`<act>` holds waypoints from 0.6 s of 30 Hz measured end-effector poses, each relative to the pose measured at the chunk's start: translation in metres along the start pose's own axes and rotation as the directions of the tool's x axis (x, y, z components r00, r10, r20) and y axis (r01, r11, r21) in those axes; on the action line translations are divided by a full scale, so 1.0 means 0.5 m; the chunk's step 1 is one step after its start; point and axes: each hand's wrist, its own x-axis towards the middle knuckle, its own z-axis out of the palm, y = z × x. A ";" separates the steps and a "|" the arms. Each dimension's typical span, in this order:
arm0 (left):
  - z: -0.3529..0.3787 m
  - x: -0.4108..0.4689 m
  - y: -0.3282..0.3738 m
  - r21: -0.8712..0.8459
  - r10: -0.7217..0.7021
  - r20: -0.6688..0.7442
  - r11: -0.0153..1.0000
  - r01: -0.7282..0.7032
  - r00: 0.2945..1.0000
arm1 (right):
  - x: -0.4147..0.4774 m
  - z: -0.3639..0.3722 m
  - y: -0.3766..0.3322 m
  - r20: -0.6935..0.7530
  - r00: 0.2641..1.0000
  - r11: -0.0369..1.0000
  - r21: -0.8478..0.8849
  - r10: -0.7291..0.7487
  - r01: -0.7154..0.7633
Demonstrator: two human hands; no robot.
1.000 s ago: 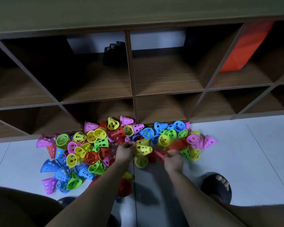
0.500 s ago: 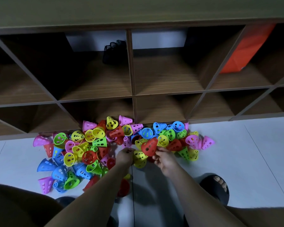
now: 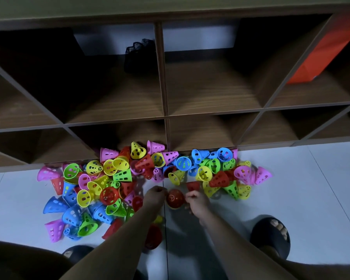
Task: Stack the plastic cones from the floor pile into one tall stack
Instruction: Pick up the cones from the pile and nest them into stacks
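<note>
A wooden cubby shelf (image 3: pixel 164 81) holds a black mesh bag (image 3: pixel 138 55) and an orange bag (image 3: pixel 323 49).

The scene is dim, with the white floor (image 3: pixel 291 188) the brightest surface. The compartments of the wooden shelf (image 3: pixel 164 81) sink into near-black shadow toward their backs. Soft shadows lie on the floor below the forearms. The shelf's lines splay outward toward the frame edges from wide-angle distortion. The right hand (image 3: pixel 197 202) is slightly motion-blurred.
</note>
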 end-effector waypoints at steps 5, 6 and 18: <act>0.008 0.020 0.023 0.033 0.079 0.024 0.996 -0.080 0.997 | 0.034 -0.022 0.004 -0.035 0.982 0.920 -0.357 -0.188 0.163; 0.011 0.025 0.028 0.038 0.094 0.036 0.995 -0.095 0.995 | 0.036 -0.027 0.000 -0.052 0.965 0.885 -0.413 -0.256 0.213; 0.064 0.065 0.085 0.019 0.140 0.190 0.989 -0.146 0.972 | 0.065 -0.063 0.029 0.073 0.931 0.661 -0.684 -0.359 0.308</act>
